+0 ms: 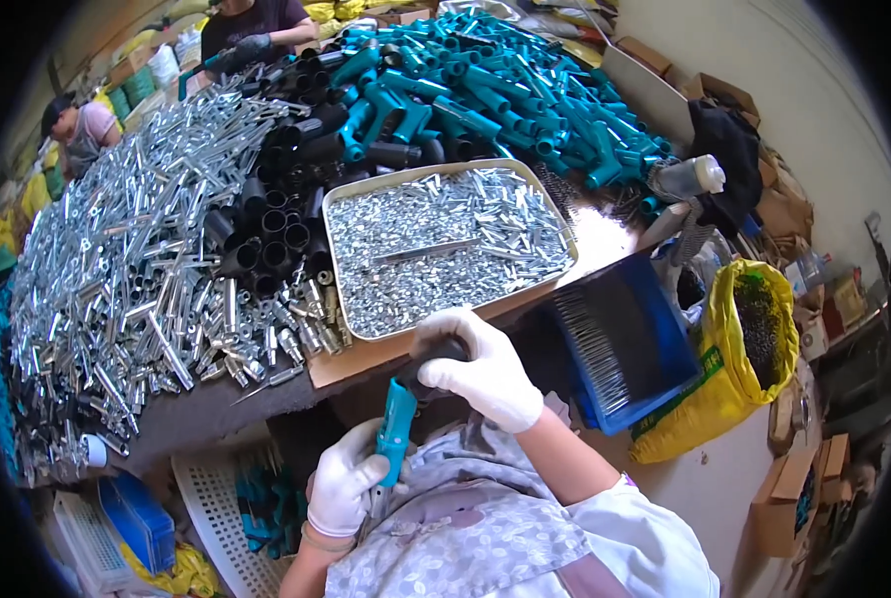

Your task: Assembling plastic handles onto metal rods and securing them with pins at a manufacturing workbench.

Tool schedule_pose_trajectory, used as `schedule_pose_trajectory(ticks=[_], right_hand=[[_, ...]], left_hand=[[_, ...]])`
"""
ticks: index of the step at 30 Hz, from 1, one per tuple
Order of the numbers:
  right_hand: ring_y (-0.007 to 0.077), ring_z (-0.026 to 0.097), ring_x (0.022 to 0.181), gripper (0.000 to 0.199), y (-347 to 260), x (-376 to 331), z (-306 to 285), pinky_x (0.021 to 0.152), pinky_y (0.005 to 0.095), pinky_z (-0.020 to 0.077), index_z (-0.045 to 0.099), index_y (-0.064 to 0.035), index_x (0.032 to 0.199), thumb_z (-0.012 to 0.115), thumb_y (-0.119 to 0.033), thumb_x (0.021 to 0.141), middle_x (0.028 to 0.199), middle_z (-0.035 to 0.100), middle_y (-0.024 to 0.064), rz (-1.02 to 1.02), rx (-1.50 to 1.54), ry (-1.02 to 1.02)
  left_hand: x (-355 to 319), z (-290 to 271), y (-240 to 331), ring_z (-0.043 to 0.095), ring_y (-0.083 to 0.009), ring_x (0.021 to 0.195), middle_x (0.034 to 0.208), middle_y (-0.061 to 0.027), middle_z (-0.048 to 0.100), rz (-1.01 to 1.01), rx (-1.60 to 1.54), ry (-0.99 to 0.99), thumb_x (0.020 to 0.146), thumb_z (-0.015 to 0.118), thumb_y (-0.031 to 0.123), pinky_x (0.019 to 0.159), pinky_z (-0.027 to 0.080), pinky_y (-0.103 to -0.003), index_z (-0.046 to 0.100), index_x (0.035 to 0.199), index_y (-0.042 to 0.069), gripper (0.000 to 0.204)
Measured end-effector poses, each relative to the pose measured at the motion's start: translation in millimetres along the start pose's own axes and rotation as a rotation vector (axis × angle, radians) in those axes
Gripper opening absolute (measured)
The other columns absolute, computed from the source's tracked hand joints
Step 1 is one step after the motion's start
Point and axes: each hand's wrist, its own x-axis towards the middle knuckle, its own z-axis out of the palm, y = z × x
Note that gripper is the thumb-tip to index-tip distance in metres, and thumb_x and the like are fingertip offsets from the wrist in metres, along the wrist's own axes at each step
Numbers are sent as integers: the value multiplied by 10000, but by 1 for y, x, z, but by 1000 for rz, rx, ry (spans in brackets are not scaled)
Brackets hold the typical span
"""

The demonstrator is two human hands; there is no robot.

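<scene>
Nearest the camera: the person's lap in a grey patterned garment [485,528], with both white-gloved hands above it. Left hand [344,486] is closed around the lower end of a teal plastic handle piece [396,432], held roughly upright just below the tabletop edge. Right hand [480,369] is curled, fingers closed over a black tube-shaped part [435,361] at the upper end of the teal piece; the two parts meet between the hands. Whether they are fully seated together cannot be told.

On the tabletop [365,359] just beyond the right hand: a shallow rectangular metal tray [338,214] filled with small silver metal fittings. Left of the tray: a pile of shiny metal tubes [126,259], then a stack of black tubes [286,199]. Behind the tray: a heap of teal plastic handles [505,90]. To the right: a blue plastic bin [665,359] and a yellow sack [734,369]. A white perforated basket [216,508] sits low at left.
</scene>
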Motion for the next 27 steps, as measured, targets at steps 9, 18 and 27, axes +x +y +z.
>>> schedule_pose_trajectory(ticks=[9,18,27], right_hand=[[329,647,1130,405,10,2,-6,988,396,509,634,-35,1287,680,-153,903,1231,642,175,-451,-418,-222],[330,623,880,358,-6,-35,2,777,423,501,614,-63,1131,713,-269,856,1004,635,103,-615,-797,-160],[377,685,912,264,-19,97,-247,842,461,551,760,-82,1012,643,-292,903,983,715,178,-266,-1252,654]], left_hand=[[5,1,-11,677,-173,848,1063,-153,679,-121,-144,-85,843,772,473,696,586,-282,466,1381,-111,851],[25,26,-2,595,-87,837,971,-58,678,159,116,-1,781,883,345,744,500,-239,585,1300,-73,730],[24,52,24,595,-115,763,826,-77,638,188,692,17,713,781,208,748,521,-289,666,1185,-15,534]])
